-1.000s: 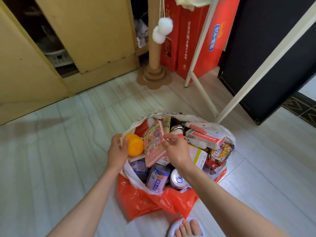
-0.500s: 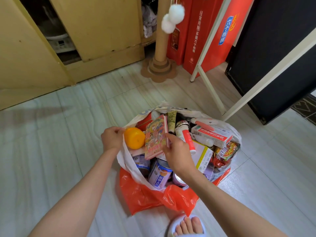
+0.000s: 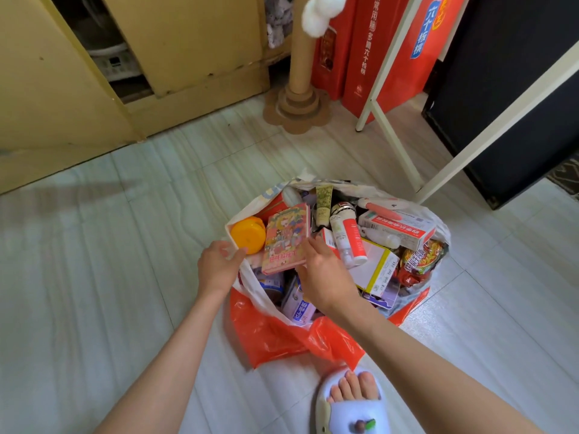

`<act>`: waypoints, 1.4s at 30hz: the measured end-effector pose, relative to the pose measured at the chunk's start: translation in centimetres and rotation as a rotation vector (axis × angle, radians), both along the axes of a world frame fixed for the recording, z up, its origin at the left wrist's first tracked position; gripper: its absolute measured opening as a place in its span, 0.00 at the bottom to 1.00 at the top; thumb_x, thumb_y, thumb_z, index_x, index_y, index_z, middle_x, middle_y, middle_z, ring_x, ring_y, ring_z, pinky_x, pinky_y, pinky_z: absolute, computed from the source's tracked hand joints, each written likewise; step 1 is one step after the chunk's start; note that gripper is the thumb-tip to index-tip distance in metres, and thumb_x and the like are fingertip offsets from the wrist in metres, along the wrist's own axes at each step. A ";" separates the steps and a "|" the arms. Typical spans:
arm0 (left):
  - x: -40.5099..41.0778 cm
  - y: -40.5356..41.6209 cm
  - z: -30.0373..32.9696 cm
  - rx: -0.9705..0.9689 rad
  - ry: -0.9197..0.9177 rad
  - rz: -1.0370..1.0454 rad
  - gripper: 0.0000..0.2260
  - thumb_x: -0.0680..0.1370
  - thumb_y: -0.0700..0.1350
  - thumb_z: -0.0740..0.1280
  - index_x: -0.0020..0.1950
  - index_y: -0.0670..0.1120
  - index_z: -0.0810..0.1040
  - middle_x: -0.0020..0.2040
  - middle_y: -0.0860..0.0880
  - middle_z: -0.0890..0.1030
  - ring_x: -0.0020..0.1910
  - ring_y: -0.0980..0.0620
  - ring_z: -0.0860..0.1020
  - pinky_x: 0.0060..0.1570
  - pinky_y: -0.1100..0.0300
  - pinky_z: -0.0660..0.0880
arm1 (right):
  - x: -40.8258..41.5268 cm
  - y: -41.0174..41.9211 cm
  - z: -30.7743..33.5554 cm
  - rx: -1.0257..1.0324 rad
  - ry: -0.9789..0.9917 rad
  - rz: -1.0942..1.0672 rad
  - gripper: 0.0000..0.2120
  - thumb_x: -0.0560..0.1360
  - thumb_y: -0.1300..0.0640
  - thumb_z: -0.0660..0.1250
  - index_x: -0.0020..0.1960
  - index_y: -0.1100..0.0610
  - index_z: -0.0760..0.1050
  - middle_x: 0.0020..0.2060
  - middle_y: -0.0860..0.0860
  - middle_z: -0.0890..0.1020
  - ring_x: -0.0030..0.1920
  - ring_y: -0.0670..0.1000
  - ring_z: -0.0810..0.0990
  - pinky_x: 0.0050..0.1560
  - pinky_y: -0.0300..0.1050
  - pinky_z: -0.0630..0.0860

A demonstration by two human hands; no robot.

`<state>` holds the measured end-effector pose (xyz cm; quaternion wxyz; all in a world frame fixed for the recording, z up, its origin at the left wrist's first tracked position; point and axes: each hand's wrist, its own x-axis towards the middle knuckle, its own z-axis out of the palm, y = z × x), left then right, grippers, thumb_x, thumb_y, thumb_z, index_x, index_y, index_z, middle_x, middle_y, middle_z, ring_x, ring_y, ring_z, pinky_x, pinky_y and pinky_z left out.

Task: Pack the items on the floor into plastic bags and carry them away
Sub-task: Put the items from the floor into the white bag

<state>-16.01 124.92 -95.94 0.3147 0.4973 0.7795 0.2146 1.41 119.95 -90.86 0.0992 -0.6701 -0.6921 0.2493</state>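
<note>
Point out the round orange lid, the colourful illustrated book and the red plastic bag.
Round orange lid (image 3: 248, 235), head view, centre of its top face.
Colourful illustrated book (image 3: 285, 239), head view, middle of the front cover.
Red plastic bag (image 3: 266, 333), head view, crumpled near wall.

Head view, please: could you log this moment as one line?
stage: packing | left hand: grips white bag rim | right hand: on colourful book | orange bag: beneath

Cardboard scratching post (image 3: 297, 70) w/ white pom-poms (image 3: 319, 14), red boxes (image 3: 369, 48), yellow cabinet (image 3: 194, 42), white frame (image 3: 388, 126).
</note>
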 end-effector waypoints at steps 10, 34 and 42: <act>0.2 -2.0 0.4 -0.001 -0.019 0.111 0.08 0.74 0.39 0.66 0.49 0.35 0.79 0.46 0.38 0.82 0.49 0.41 0.79 0.44 0.61 0.68 | 1.2 -1.9 -1.6 0.031 -0.109 0.146 0.30 0.78 0.58 0.56 0.75 0.61 0.44 0.76 0.57 0.51 0.75 0.53 0.50 0.73 0.48 0.44; 28.2 -14.6 16.1 0.535 0.191 -1.395 0.29 0.73 0.59 0.52 0.71 0.46 0.64 0.71 0.42 0.65 0.71 0.41 0.63 0.67 0.45 0.64 | 28.4 -25.8 11.0 0.240 -0.499 -0.287 0.27 0.70 0.49 0.67 0.66 0.59 0.70 0.61 0.58 0.78 0.62 0.59 0.76 0.62 0.61 0.69; 42.6 -24.9 14.0 0.523 0.399 -1.988 0.24 0.79 0.51 0.57 0.74 0.47 0.56 0.75 0.44 0.55 0.74 0.45 0.54 0.70 0.52 0.56 | 39.3 -44.1 9.8 0.139 -0.476 -0.678 0.25 0.72 0.55 0.68 0.66 0.61 0.69 0.59 0.58 0.77 0.60 0.59 0.76 0.64 0.54 0.68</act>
